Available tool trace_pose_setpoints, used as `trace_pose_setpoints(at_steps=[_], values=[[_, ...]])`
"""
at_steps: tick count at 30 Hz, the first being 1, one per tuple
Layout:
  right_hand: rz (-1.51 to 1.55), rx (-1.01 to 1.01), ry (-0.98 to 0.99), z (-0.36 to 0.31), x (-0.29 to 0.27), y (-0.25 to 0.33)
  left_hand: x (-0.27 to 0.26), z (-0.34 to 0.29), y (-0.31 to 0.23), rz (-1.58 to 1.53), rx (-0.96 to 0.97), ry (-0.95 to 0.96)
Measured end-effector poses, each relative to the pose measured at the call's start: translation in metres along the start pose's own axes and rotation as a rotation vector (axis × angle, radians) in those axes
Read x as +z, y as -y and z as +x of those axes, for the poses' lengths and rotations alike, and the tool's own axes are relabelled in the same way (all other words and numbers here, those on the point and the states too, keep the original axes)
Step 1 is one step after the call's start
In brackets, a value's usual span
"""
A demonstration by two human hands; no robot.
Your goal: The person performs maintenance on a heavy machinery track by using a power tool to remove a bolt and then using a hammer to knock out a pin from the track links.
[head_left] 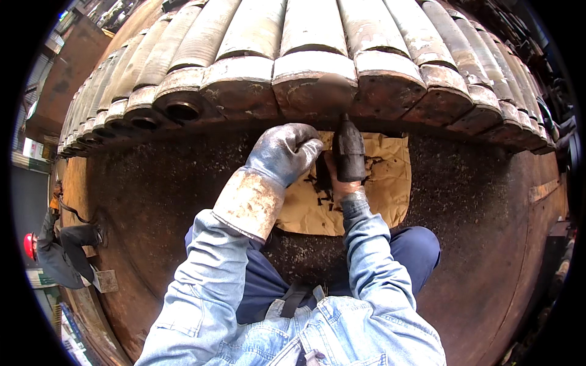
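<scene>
My right hand (343,183), bare, is wrapped round a dark, bottle-shaped hand tool (349,149). The tool's narrow tip points away from me at the dark end face of a middle pipe (314,97). I cannot tell whether the tip touches it. To its left, my left hand (285,152) wears a dirty grey-blue work glove with a long pale cuff. Its fingers are curled closed; what they hold, if anything, is hidden. Beneath both hands lies a creased sheet of brown paper (390,195) with dark stains and small dark bits on it.
A long row of pale, thick pipes (253,30) with squared ends curves across the far side. Several ends at left show round holes (182,110). The dark, gritty metal surface (476,213) spreads around me. At far left, a person in a red helmet (29,245) bends down.
</scene>
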State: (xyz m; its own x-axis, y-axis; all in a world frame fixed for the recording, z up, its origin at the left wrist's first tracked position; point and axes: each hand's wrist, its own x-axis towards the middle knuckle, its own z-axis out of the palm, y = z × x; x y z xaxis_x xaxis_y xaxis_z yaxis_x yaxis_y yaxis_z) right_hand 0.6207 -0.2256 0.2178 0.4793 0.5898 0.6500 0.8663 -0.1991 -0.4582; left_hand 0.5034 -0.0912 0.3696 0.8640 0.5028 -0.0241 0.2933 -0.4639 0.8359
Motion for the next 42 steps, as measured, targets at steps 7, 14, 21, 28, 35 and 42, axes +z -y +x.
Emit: trace_pose_setpoints(at_steps=[7,14,21,28,35,42], values=[[0.290,0.332,0.125,-0.010,0.018,-0.004,-0.001,-0.002,0.004,0.102,0.135,-0.059],[0.724,0.634,0.072,-0.032,0.031,-0.033,0.006,0.005,0.014,0.053,0.051,0.001],[0.322,0.279,-0.030,-0.002,0.012,0.002,0.004,0.005,0.006,0.009,0.051,-0.031],[0.460,0.654,0.132,-0.048,0.037,-0.009,0.002,0.004,-0.001,0.047,0.107,-0.061],[0.888,0.796,0.072,-0.028,0.017,0.008,-0.004,0.002,0.000,0.038,0.056,-0.022],[0.729,0.546,0.177,-0.040,0.019,-0.007,0.001,0.006,0.002,0.004,0.075,-0.030]])
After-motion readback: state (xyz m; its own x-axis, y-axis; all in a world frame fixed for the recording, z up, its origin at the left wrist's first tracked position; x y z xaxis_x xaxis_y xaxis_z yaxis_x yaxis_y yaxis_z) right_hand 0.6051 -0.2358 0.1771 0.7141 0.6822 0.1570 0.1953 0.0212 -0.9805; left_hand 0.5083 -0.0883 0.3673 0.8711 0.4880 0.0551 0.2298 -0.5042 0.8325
